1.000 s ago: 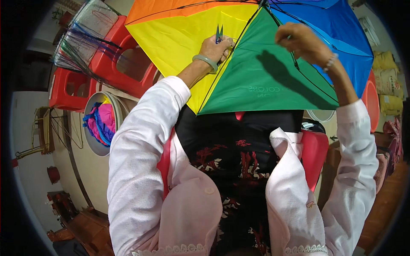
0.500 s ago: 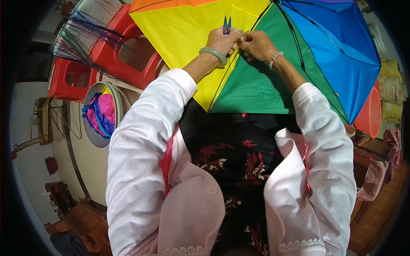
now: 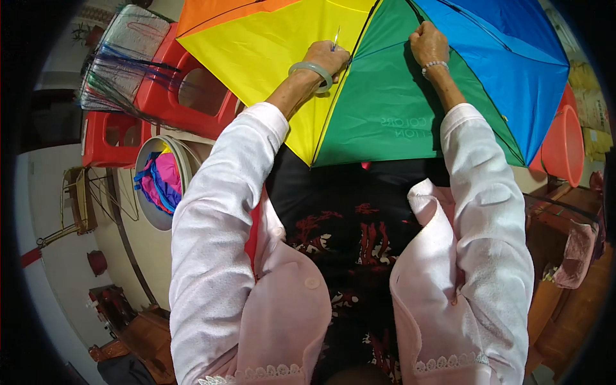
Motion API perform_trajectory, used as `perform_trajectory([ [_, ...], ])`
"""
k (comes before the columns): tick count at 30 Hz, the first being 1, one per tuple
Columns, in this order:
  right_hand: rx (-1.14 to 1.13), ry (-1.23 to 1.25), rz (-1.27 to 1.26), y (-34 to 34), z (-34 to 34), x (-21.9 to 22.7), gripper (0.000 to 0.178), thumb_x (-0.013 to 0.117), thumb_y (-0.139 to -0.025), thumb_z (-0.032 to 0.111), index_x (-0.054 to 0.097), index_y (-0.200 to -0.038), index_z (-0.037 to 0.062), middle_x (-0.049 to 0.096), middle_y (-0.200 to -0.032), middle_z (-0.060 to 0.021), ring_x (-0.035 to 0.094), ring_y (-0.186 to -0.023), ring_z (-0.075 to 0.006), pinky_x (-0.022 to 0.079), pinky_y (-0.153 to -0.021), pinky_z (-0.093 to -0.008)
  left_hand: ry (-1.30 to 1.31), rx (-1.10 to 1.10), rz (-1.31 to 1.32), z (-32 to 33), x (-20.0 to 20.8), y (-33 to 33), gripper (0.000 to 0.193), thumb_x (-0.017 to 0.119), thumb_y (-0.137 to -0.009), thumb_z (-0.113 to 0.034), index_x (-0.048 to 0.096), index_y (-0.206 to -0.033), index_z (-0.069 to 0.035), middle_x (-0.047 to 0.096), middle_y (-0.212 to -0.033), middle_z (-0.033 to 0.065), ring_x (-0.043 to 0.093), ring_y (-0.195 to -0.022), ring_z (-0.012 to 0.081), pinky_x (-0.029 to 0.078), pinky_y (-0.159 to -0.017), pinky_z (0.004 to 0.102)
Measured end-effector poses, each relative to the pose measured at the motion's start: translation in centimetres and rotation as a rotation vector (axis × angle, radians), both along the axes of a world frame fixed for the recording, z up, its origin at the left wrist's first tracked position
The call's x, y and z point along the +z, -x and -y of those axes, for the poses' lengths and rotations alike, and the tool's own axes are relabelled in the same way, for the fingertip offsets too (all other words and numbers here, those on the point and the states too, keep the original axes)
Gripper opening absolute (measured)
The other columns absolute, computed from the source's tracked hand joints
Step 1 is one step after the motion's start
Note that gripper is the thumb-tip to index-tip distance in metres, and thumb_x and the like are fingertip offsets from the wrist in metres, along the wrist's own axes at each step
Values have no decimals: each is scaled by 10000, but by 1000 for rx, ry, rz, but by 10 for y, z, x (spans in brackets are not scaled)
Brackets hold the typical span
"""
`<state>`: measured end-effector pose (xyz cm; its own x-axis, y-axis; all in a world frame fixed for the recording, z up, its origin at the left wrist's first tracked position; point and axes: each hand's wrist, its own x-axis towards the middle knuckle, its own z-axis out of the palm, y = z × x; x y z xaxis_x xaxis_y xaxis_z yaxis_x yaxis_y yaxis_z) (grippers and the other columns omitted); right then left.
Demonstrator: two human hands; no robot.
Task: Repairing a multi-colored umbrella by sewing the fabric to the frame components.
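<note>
Across my lap lies an open rainbow umbrella point(image 3: 391, 96), with orange, yellow, green and blue panels and dark ribs along some of the seams. Over the yellow panel, close to the yellow-green seam, my left hand point(image 3: 326, 59) is closed around small thread snips point(image 3: 335, 40), their thin blades pointing away from me. A green bangle circles that wrist. My right hand point(image 3: 430, 45), with a beaded bracelet, is closed in a fist at the far part of the green panel, near a dark rib. Whatever its fingers pinch is hidden.
Red plastic stools point(image 3: 157, 90) stand at the left, with a pad of dark threads point(image 3: 122, 54) on top. Below them, a pale bucket point(image 3: 183, 186) contains pink and blue fabric point(image 3: 162, 183). An orange-red basin point(image 3: 564, 147) sits at the right beside stacked sacks point(image 3: 587, 96).
My hands have parted: the right has moved right and away from me, from beside the left to the far green panel. The left has turned slightly, still around the snips.
</note>
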<state>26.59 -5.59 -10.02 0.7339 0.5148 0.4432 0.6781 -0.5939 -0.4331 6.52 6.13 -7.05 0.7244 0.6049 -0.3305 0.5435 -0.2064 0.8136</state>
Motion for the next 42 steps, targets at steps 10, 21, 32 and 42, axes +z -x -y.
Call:
perform_trajectory([
  [10, -136, -157, 209, -33, 16, 24, 122, 606, -704, 173, 578, -719, 55, 615, -714, -143, 596, -648, -304, 481, -593, -384, -630, 236, -86, 8, -31, -15, 262, 651, -678, -236, 593, -776, 0, 611, -789, 197, 581, -746, 365, 454, -684, 440],
  [21, 438, -883, -822, 9, 22, 117, 103, 529, -833, 91, 560, -832, -7, 588, -708, -81, 594, -631, -142, 517, -597, -233, -767, -138, 536, -7, -29, 3, 189, 625, -725, -150, 576, -804, 14, 571, -678, 135, 534, -550, 276, 465, -554, 359],
  [32, 943, 114, -188, 86, -14, 53, 108, 540, -806, 102, 574, -805, 0, 534, -596, -32, 508, -479, -122, 439, -473, -250, 399, 340, 518, 4, 24, 11, 166, 597, -775, -171, 554, -707, -26, 469, -519, 5, 410, -380, 79, 329, -356, 199],
  [42, 630, -90, -1049, 97, -28, 48, 118, 534, -824, 103, 559, -842, -11, 577, -678, -66, 580, -551, -146, 488, -527, -242, 240, 331, 494, 4, 20, 12, 210, 563, -766, -190, 540, -656, -12, 478, -495, 30, 421, -356, 104, 344, -350, 245],
])
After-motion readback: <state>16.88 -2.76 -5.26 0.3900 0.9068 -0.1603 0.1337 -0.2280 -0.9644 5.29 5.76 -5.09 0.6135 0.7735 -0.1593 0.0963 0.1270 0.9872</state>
